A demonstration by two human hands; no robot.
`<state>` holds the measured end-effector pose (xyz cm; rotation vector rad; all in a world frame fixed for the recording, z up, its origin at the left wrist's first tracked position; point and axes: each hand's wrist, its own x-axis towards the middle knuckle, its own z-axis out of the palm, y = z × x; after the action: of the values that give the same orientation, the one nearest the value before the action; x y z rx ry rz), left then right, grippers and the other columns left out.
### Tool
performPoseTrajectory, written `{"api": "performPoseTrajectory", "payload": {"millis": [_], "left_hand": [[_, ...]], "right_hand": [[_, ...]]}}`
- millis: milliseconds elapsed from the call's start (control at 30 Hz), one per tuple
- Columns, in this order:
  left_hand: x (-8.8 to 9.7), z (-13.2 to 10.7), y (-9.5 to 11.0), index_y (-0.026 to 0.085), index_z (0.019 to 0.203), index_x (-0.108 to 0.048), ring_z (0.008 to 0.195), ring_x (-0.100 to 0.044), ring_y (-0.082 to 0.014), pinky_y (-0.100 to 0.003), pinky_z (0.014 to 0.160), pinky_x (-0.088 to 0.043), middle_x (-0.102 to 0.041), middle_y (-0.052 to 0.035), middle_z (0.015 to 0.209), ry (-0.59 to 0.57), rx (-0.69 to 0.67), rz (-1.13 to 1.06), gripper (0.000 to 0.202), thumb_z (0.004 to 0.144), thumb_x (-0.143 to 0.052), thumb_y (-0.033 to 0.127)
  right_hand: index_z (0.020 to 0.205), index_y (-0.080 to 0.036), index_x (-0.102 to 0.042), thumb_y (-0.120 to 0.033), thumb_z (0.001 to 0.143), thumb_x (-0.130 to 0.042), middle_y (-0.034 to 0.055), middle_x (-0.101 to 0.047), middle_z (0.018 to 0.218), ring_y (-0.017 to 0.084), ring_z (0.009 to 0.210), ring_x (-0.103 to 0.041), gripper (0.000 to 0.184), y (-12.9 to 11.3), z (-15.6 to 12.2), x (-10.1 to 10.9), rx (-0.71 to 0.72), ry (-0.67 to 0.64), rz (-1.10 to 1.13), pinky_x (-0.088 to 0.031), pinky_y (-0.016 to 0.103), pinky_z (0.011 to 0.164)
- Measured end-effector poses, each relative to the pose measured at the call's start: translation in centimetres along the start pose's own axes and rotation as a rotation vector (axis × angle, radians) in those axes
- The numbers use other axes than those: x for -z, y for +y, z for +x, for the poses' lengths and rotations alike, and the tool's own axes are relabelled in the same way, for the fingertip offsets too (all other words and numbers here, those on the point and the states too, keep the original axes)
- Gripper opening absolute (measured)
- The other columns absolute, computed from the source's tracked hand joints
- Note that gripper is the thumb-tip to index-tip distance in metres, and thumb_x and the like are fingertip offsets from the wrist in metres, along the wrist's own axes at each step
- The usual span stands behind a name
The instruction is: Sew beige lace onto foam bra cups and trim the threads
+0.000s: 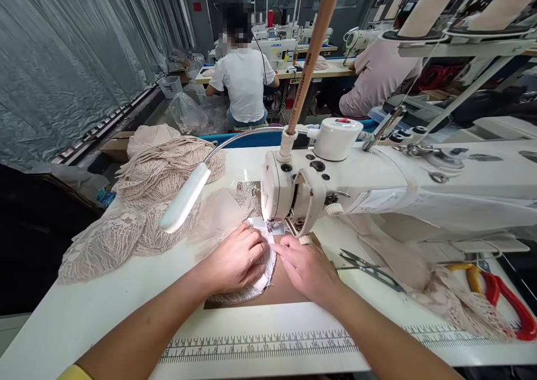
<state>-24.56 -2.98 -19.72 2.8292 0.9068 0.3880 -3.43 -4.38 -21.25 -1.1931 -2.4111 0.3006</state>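
A beige lace fabric piece (265,273) with a white edge lies under the needle area of a white sewing machine (279,184). My left hand (237,257) rests on this piece from the left, its fingers curled and pressed together on the lace. From the right, my right hand (308,265) meets the fabric's edge with its fingertips close together; its thumb is mostly hidden. Both hands are just in front of the presser foot (271,226), where a lamp lights the fabric. Sheer beige fabric (220,215) spreads behind my left hand.
Lace pieces (163,173) are heaped at the left behind a lamp (184,198) on a bendable neck. To the right lie thread snips (369,268), more beige lace (457,301) and red-handled scissors (499,296). A ruler strip (260,346) runs along the front. Two people sit at machines beyond.
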Motion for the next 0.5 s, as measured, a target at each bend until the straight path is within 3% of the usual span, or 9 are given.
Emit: {"api": "performPoseTrajectory", "payload": {"millis": [267, 500], "left_hand": [[0.0, -0.2, -0.7, 0.015, 0.114, -0.054, 0.101, -0.053, -0.0264, -0.046, 0.094, -0.042, -0.058, -0.0133, 0.104, 0.032, -0.006, -0.074, 0.03, 0.085, -0.051, 0.021], [0.2, 0.2, -1.4, 0.013, 0.115, -0.057, 0.094, -0.054, -0.025, -0.046, 0.093, -0.041, -0.059, -0.0133, 0.1, 0.045, -0.003, -0.006, 0.029, 0.088, -0.048, 0.021]], "right_hand": [[0.104, -0.02, -0.065, -0.003, 0.079, -0.04, 0.0027, -0.058, 0.079, 0.014, 0.061, -0.045, 0.039, -0.1, 0.1, 0.1, 0.002, -0.057, -0.009, -0.038, 0.027, 0.061], [0.118, -0.021, -0.062, -0.009, 0.086, -0.04, 0.0035, -0.062, 0.087, 0.014, 0.061, -0.049, 0.041, 0.0, 0.4, -0.1, -0.043, -0.084, -0.093, -0.04, 0.027, 0.061]]}}
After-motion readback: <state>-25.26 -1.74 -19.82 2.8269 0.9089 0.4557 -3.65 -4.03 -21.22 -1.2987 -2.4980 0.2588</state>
